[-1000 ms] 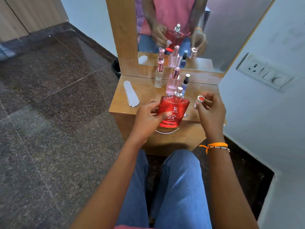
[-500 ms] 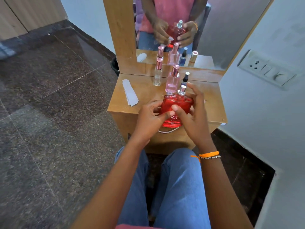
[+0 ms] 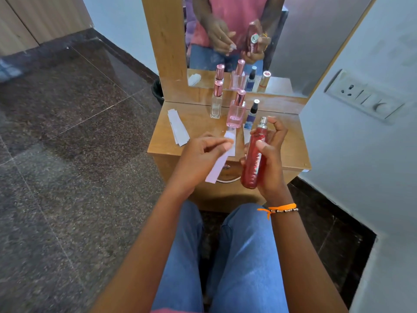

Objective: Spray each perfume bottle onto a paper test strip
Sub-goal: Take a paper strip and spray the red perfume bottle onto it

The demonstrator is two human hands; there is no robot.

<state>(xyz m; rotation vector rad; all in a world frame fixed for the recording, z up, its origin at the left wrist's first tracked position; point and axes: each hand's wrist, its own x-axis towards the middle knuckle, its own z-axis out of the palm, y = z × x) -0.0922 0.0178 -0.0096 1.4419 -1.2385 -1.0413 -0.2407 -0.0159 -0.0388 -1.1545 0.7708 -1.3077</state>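
red perfume bottle stands upright, cap off, gripped in the right hand, with the left hand at its 9 o'clock pinching 1 paper strip, seemingly untouched by spray.
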